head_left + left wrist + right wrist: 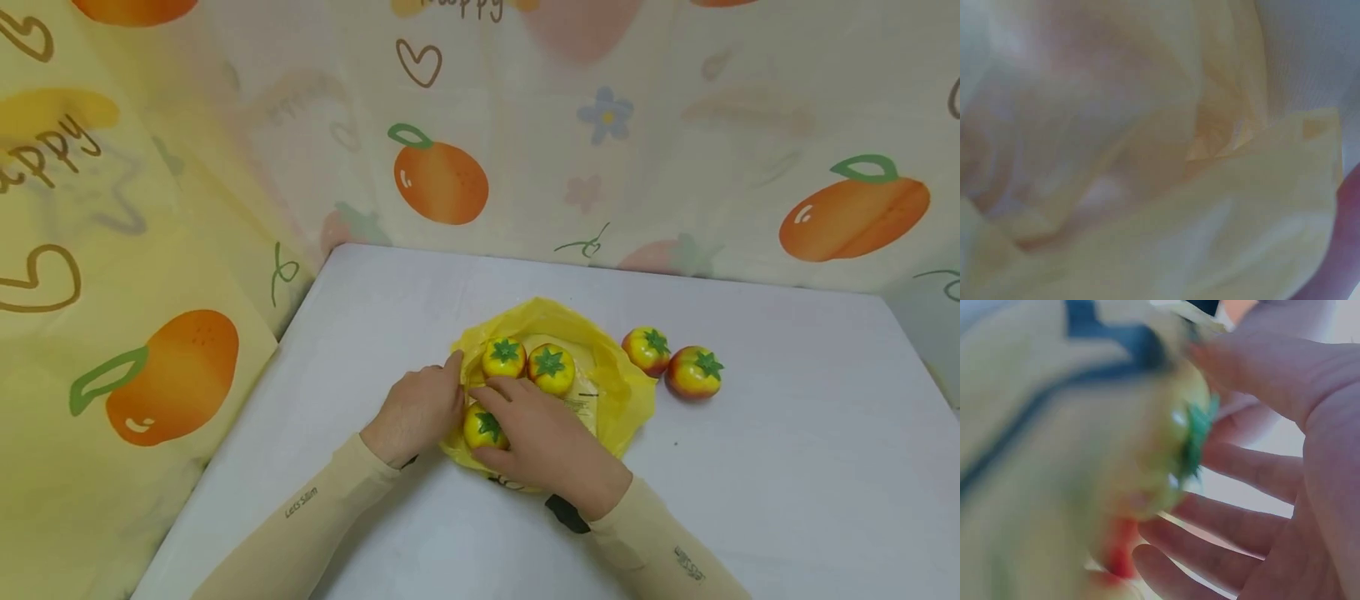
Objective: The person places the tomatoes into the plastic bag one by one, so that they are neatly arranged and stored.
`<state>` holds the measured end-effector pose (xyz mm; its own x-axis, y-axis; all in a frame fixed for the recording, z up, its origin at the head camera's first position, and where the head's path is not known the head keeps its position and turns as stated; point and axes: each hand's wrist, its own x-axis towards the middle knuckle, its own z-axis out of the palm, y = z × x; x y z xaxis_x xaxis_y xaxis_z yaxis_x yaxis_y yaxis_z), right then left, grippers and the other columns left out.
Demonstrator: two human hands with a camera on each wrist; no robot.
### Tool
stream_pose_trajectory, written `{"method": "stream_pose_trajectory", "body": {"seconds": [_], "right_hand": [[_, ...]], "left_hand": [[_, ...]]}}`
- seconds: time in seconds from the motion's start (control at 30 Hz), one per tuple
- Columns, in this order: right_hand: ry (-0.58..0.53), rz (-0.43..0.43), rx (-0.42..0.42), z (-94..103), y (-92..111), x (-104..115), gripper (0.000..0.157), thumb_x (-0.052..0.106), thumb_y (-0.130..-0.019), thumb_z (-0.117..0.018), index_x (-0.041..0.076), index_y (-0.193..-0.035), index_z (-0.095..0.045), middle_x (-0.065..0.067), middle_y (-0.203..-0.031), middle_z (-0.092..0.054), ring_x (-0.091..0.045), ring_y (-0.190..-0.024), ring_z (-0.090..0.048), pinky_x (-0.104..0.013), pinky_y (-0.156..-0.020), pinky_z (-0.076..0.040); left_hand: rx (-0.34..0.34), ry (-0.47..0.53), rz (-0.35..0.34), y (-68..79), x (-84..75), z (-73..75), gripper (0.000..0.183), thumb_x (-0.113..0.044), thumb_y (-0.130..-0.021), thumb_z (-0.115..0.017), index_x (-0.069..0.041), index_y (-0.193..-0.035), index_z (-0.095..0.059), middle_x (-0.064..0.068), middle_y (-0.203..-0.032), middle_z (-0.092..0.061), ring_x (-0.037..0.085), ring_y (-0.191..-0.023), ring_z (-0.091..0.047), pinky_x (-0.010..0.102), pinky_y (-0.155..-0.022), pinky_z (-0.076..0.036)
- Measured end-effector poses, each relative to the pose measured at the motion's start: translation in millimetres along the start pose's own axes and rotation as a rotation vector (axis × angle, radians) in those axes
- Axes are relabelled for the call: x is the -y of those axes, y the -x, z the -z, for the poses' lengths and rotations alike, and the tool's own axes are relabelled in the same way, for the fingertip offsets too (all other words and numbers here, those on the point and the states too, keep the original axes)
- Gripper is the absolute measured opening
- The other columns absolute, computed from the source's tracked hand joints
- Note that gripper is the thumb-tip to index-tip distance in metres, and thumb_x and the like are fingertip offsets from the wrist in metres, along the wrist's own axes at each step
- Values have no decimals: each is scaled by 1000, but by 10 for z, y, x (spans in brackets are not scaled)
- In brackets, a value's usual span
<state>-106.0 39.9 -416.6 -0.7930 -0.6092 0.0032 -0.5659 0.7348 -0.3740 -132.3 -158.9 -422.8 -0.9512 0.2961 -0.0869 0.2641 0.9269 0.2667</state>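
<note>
A yellow plastic bag [633,400] lies spread open on the table, with three yellow-and-red tomato-shaped fruits on it. My left hand [423,412] grips the bag's left edge; in the left wrist view bag film [1222,231] covers most of the picture. My right hand [555,437] reaches over the bag's near side, thumb and fingers around the nearest fruit [482,427]. In the right wrist view its fingers [1229,519] curve about that fruit [1163,450], which has a green leafy top. Two more fruits, a left one [504,357] and a right one [551,369], sit just beyond the right fingers.
To the bag's right, two similar fruits, a nearer-to-bag one [645,350] and an outer one [693,372], rest side by side on the white table [787,450]. Behind and at left hangs a fruit-patterned curtain [517,167].
</note>
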Motion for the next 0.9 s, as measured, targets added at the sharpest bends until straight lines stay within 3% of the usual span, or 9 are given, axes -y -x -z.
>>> {"method": "stream_pose_trajectory", "body": {"seconds": [0.17, 0.3, 0.47, 0.67, 0.73, 0.9], "right_hand": [[-18, -58, -21, 208, 118, -105, 72, 52, -96, -80, 19, -155, -58, -6, -154, -60, -26, -138, -62, -47, -115, -53], [-2, -94, -94, 394, 238, -246, 68, 48, -95, -81, 17, -153, -60, -6, -153, -61, -27, -138, -63, -48, -112, -56], [-1, -154, -168, 594, 381, -452, 65, 46, -95, -82, 17, -150, -62, -6, -151, -63, -30, -135, -65, -51, -106, -58], [-60, -231, -186, 786, 522, -697, 61, 42, -100, -77, 17, -152, -59, -8, -156, -59, -35, -143, -57, -60, -115, -49], [-79, -256, -198, 832, 581, -786, 60, 40, -101, -76, 17, -153, -58, -8, -157, -58, -36, -140, -59, -61, -113, -50], [-83, -289, -252, 896, 690, -993, 59, 37, -100, -78, 16, -151, -59, -11, -150, -63, -32, -111, -67, -54, -95, -60]], "left_hand": [[6, 18, 3, 0, -6, -18, 49, -15, -107, -56, 9, -149, -53, 23, -96, -76, 34, -69, -70, 46, -64, -61], [26, 29, 24, -9, -7, -15, 52, -16, -107, -54, 8, -152, -50, 23, -103, -77, 32, -73, -70, 46, -67, -61], [34, 31, 14, -19, -14, 7, 53, -15, -106, -53, 9, -153, -49, 22, -99, -76, 26, -66, -64, 41, -62, -58], [28, 41, 13, -8, -20, 19, 53, -14, -106, -54, 10, -153, -49, 23, -99, -76, 24, -64, -61, 40, -60, -57], [30, 39, 15, -8, -24, 22, 53, -14, -107, -53, 9, -153, -49, 23, -100, -76, 24, -64, -62, 40, -60, -58], [42, 34, 28, -13, -25, 11, 53, -17, -108, -54, 8, -155, -49, 22, -102, -76, 24, -66, -62, 41, -64, -60]]}}
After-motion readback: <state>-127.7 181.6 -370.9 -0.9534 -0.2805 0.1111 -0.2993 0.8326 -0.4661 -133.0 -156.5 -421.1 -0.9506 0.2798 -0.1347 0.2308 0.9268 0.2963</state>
